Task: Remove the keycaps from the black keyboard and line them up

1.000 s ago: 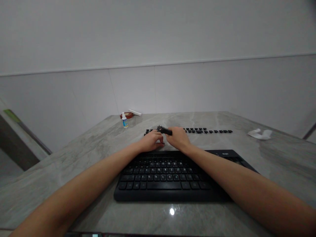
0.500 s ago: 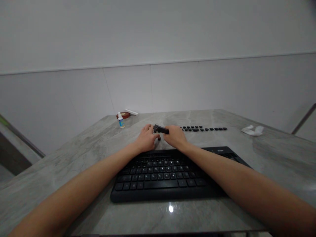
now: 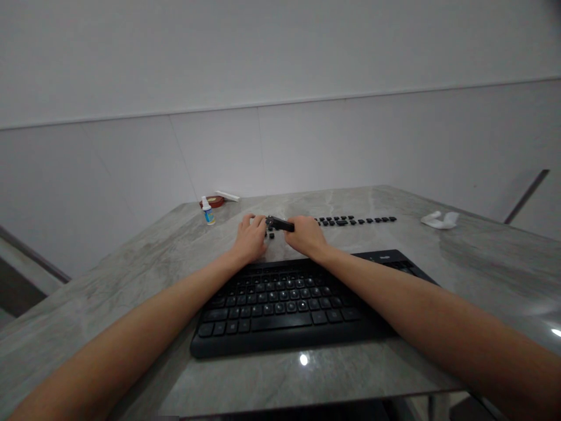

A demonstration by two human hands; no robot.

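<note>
Head cam: R grip [image 3: 307,235] holds slim blk tool [image 3: 283,224] nr blocky keycaps [image 3: 272,236].

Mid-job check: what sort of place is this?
Likely a plain indoor room with a worktable, though home or workshop I can't tell: marbled tabletop, pale wall behind, and a keyboard with loose black keycaps beyond it.

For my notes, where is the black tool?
In the head view's middle, the right hand holds the black tool beyond the keyboard, its end beside the left hand.
</note>
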